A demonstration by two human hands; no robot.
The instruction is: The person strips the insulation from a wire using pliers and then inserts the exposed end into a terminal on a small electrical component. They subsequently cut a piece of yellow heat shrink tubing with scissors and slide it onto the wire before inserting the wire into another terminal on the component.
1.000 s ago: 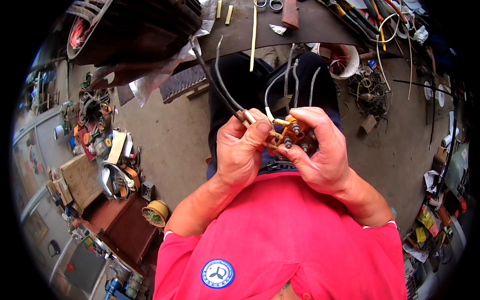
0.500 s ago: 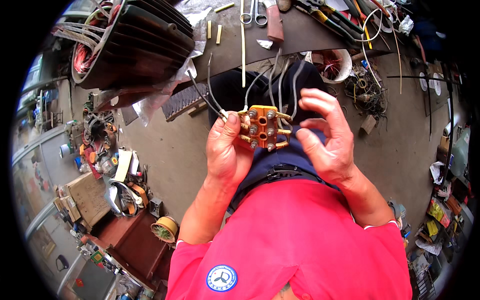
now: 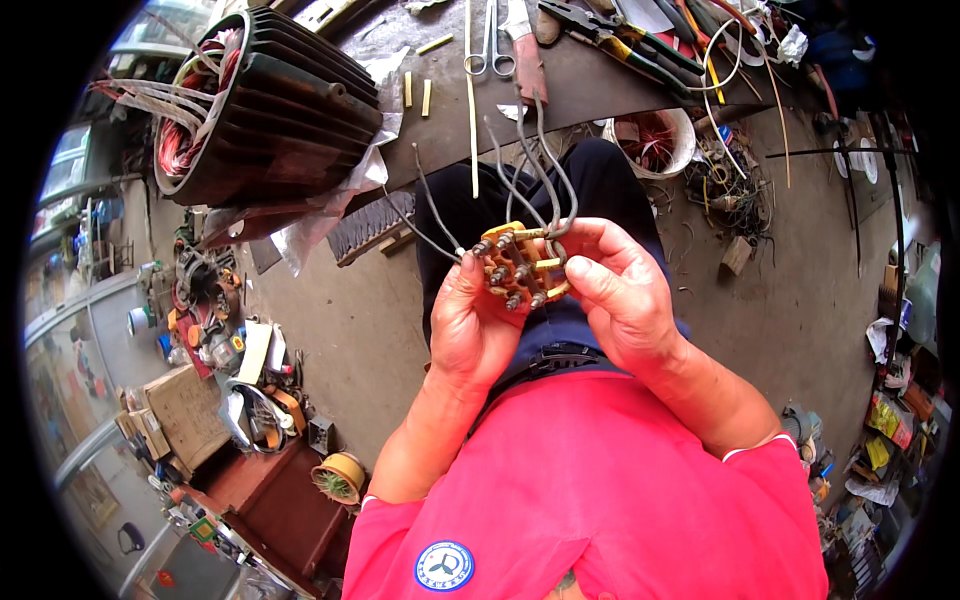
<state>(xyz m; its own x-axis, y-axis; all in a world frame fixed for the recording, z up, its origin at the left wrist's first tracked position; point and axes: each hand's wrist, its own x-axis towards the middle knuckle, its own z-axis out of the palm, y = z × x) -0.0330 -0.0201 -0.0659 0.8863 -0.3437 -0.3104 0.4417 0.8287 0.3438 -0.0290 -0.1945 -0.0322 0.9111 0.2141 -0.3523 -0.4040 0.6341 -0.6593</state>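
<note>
Evidently, in the head view, the left hand (image 3: 466, 330) has its fingers clamped on the left edge of an orange terminal block (image 3: 518, 268), held over the lap, tilted studs-up, probably for a clear look; the right hand (image 3: 630, 300) has its fingers pinched on the grey leads (image 3: 548, 170) at the block's right side. Those leads fan toward the near edge of the surface (image 3: 590, 98); a finned motor housing (image 3: 300, 105) crowds the left, while floor (image 3: 770, 310) opens beyond both knees

Grey-brown floor (image 3: 790, 280) is cluttered along both sides, dark table (image 3: 580, 95) across top, reddish-brown cabinet (image 3: 285, 515) lower left, pale-framed glass panels (image 3: 85, 375) down left side, bluish light upper left.
</note>
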